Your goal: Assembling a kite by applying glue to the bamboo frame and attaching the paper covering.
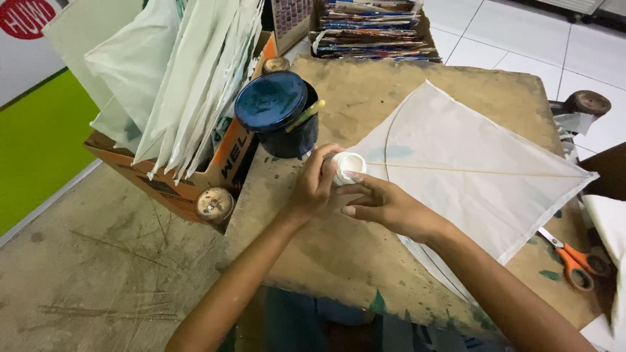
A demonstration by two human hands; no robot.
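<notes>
My left hand (315, 184) wraps around a small white bottle (348, 165) at the left corner of a white paper kite (469, 150). My right hand (385, 205) rests beside it, its fingertips touching the bottle's lower side. The kite lies flat on a worn wooden table (352, 104), with thin bamboo sticks running across and along its curved edge. A dark blue round tin (277, 111) with a thin stick resting on its lid stands just behind my hands.
A cardboard box (195, 176) full of folded white kites stands at the table's left. Orange-handled scissors (574, 261) lie at the right edge. A stack of coloured paper (372, 29) sits at the back. Round wooden spools (214, 204) flank the table.
</notes>
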